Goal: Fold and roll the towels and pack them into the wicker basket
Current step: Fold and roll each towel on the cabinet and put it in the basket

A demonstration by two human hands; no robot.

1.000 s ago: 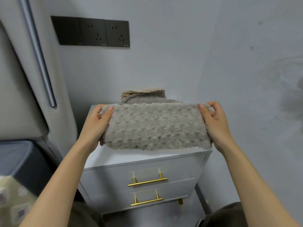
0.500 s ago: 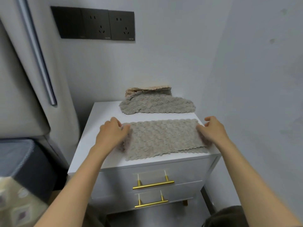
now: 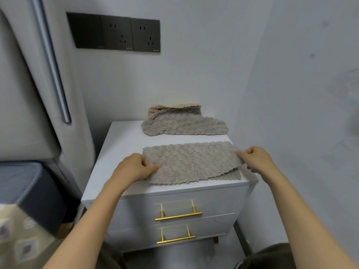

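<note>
A white cabinet [image 3: 124, 136] with gold handles [image 3: 178, 216] stands below black sockets [image 3: 113, 32].

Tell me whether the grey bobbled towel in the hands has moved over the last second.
Yes. The grey bobbled towel came down: held up above the white drawer cabinet before, it now lies on its top.

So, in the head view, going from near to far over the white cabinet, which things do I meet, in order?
Lower gold handle → upper gold handle → flat grey towel, pinched at its ends by the left hand and the right hand → bunched grey towel → beige towel → black sockets.
</note>
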